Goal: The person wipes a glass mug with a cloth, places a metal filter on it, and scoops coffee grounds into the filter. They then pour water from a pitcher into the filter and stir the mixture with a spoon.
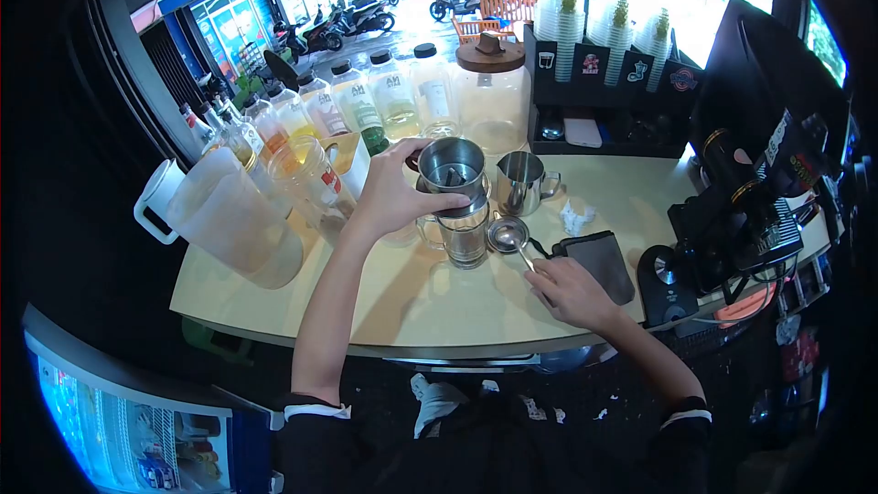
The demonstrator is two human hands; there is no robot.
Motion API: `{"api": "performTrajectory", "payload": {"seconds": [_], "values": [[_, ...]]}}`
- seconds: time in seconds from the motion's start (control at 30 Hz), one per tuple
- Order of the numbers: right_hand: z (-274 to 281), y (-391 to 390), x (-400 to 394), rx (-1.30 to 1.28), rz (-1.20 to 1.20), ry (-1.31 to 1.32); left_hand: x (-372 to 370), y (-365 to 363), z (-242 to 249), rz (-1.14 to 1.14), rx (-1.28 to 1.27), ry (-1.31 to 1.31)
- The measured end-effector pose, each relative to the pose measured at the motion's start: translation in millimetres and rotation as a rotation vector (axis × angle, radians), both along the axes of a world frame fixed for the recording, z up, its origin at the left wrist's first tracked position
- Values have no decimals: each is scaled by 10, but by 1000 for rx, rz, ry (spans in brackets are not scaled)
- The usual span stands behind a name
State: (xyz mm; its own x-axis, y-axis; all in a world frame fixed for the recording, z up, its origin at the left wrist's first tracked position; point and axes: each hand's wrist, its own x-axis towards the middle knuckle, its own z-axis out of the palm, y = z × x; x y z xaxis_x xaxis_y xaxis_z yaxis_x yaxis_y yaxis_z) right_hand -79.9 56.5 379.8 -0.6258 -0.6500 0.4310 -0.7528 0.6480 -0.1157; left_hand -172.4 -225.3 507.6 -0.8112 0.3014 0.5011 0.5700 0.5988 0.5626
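Note:
My left hand (395, 187) is closed around a shiny metal cup (455, 163), thumb across its front and fingers at its far left side. The cup is upright, directly above a clear glass mug (465, 242) standing on the counter. Whether the cup rests on the mug's rim is hidden by my hand. My right hand (576, 293) grips the thin handle of a small metal ladle (508, 234), its round bowl just right of the mug. A steel pitcher (521, 185) stands behind the ladle, apart from both hands.
Left on the counter (402, 316) are a large plastic jug (233, 220) and a clear jar (311, 185). Labelled bottles (393, 96) and a wooden-lidded jar (492, 101) line the back. A dark pouch (599, 265), crumpled tissue (576, 217) and black machine (732, 210) occupy the right.

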Motion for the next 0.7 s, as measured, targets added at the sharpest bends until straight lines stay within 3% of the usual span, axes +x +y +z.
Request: {"api": "performTrajectory", "payload": {"seconds": [0.7], "values": [[-53, -34, 53, 38, -77, -42, 39, 0, -68, 4, -13, -23]]}}
